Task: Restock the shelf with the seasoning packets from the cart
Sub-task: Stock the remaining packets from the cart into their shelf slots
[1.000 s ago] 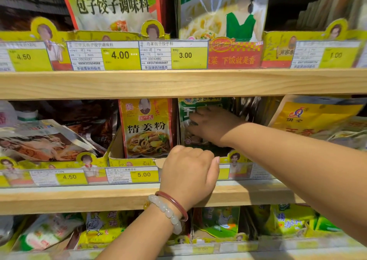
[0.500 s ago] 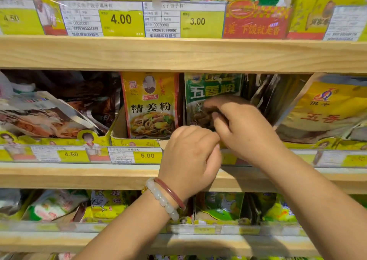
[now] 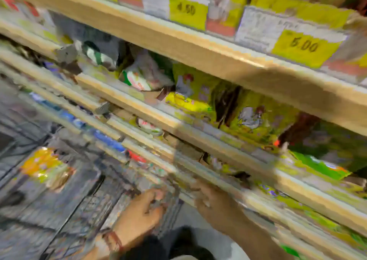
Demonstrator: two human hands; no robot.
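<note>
the whole view is tilted and badly smeared. the left hand (image 3: 146,210) and right hand (image 3: 214,202) sit low, near each other, the right one against the front edge of a wooden shelf (image 3: 198,47); whether either grips anything cannot be told. up and to the left of the left hand, an orange and yellow heap, perhaps seasoning packets (image 3: 45,167), lies in a wire cart (image 3: 23,204). above the right hand, yellow packs (image 3: 190,93) fill the shelf, under price tags (image 3: 303,47) partly cut off.
</note>
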